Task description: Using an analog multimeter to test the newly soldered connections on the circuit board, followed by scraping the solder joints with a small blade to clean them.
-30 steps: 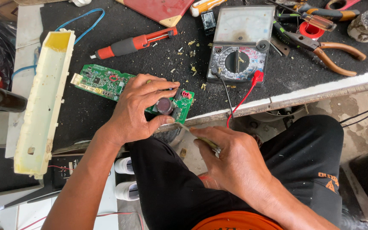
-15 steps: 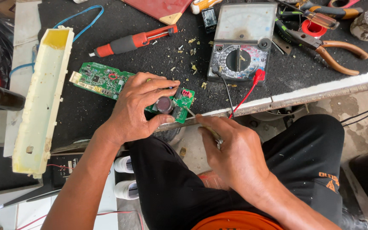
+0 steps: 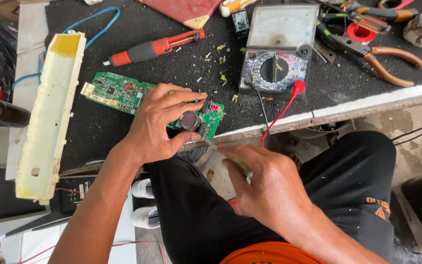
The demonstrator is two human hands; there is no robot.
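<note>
Black workbench (image 3: pixel 137 58) at 12 o'clock; cream plastic casing (image 3: pixel 50 112) at 9; green circuit board (image 3: pixel 123 93) near the bench's front edge, pinned under your left hand (image 3: pixel 159 122); your right hand (image 3: pixel 264 188), 5 o'clock, pinches a thin blurred tool (image 3: pixel 230 159).

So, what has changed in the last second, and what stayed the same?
The right hand has shifted a little up toward the table edge, bringing its thin tool closer to the near end of the green circuit board; the tool itself is blurred. The left hand stays pressed on the board, fingers around the dark round capacitor. The multimeter, pliers and cream plastic housing have not moved.
</note>
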